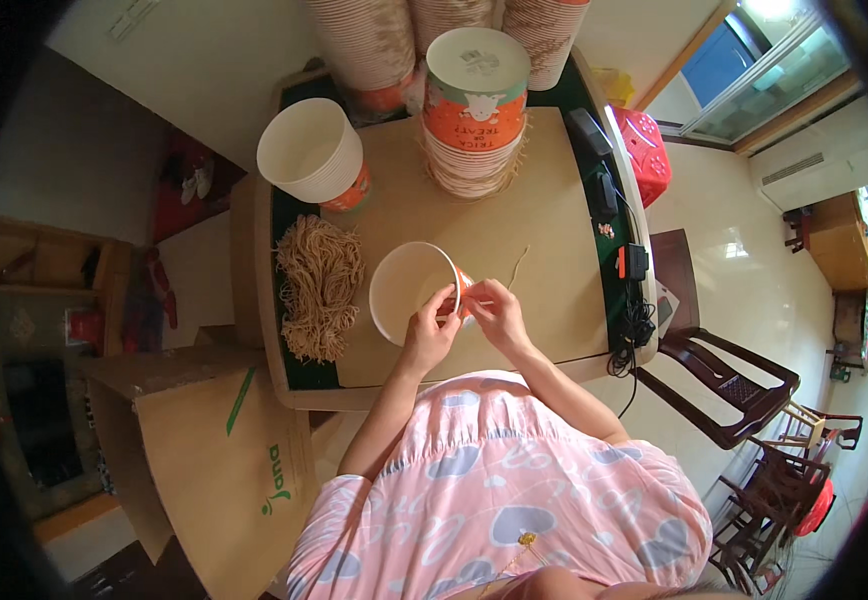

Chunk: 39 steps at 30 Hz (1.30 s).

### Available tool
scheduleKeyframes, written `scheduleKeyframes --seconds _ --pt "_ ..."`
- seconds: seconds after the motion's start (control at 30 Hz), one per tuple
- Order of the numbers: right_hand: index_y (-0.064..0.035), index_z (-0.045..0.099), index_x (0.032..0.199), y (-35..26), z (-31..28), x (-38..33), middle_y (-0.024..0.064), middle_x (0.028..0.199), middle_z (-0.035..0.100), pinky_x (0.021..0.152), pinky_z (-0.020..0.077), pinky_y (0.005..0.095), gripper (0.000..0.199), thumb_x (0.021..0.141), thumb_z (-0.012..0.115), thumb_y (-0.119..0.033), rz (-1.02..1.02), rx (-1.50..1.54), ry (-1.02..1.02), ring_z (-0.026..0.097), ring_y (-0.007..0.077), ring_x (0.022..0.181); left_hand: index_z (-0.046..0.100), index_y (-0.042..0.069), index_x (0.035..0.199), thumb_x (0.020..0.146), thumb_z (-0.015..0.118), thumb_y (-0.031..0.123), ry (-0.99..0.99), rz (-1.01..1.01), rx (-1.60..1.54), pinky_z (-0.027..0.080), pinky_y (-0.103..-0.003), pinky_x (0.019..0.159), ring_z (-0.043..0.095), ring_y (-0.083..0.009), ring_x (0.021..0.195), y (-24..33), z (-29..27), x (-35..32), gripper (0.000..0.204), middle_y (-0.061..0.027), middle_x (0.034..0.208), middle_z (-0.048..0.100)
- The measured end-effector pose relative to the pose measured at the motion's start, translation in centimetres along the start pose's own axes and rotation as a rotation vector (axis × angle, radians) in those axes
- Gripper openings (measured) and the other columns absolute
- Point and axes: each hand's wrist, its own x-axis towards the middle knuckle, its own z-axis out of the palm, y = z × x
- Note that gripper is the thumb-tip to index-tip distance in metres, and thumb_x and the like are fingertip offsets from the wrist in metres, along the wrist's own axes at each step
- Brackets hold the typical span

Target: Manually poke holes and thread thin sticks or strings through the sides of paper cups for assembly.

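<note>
A paper bucket (399, 290), white inside and orange outside, lies tipped on the table in front of me, its mouth facing me. My left hand (431, 332) is closed on the right side of its rim, thumb and fingers pinching the edge. Against the orange outside of that rim, my right hand (499, 318) is closed in a pinch, its fingertips close to the left ones. A thin beige cord (520, 263) shows just beyond the right hand's knuckles and appears to run into that pinch. The exact spot between the fingertips is hidden.
A bundle of beige cords (319, 285) lies left of the bucket. Behind stand a white bucket stack (309, 150) and a taller orange stack (474, 120) with cords. A black adapter (634, 262) and cables edge the right side. An open cardboard box (209, 460) stands lower left.
</note>
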Motion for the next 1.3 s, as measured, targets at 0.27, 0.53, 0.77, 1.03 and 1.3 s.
scheduleKeyframes --seconds 0.27,0.53,0.77,1.03,1.3 --pt "-0.0001 0.058 0.089 2.1 -2.5 0.0 0.0076 0.082 0.063 0.069 0.0510 0.0264 0.010 0.080 0.062 -0.001 0.055 -0.156 0.021 0.063 0.0154 0.080 0.063 0.004 0.090 0.080 0.059 0.010 0.064 0.048 0.395 0.051 -0.036 0.064 0.065 -0.0278 0.072 -2.2 3.1 1.8 0.012 -0.0156 0.077 0.065" --pt "-0.0041 0.058 0.099 1.6 -4.2 -0.1 0.0056 0.080 0.065 0.063 0.0497 0.0241 0.015 0.085 0.054 -0.001 0.246 0.000 -0.039 0.060 0.0110 0.072 0.058 0.003 0.077 0.079 0.059 0.007 0.090 0.084 0.382 0.050 -0.037 0.058 0.064 -0.0281 0.063 -3.3 3.9 2.3 0.005 -0.0142 0.069 0.063" --pt "-0.0055 0.055 0.110 -2.6 -2.8 -1.5 0.0088 0.101 0.062 0.062 0.0506 0.0240 0.034 0.081 0.050 0.010 0.152 -0.023 -0.140 0.059 0.0113 0.071 0.057 -0.001 0.076 0.083 0.055 -0.001 -0.049 -0.113 0.066 0.050 -0.025 0.057 0.061 -0.0115 0.063 -3.7 2.3 1.9 0.007 -0.0061 0.069 0.063" --pt "-0.0085 0.057 0.110 -2.4 -1.1 -0.2 0.0095 0.085 0.063 0.059 0.0505 0.0286 0.034 0.078 0.056 0.004 -0.257 -0.582 -0.071 0.062 0.0173 0.068 0.051 0.000 0.096 0.083 0.053 -0.004 0.041 -0.054 -0.090 0.050 -0.025 0.058 0.060 -0.0102 0.066 -4.2 2.6 2.4 0.014 -0.0055 0.070 0.061" --pt "-0.0049 0.059 0.103 -1.1 -1.5 -0.1 0.0092 0.083 0.063 0.061 0.0509 0.0286 0.025 0.080 0.057 0.003 -0.119 -0.438 -0.046 0.063 0.0173 0.070 0.043 -0.001 0.112 0.081 0.046 -0.004 0.047 -0.486 -0.487 0.053 -0.028 0.064 0.058 -0.0160 0.065 -3.8 2.8 3.8 0.032 -0.0074 0.078 0.057"
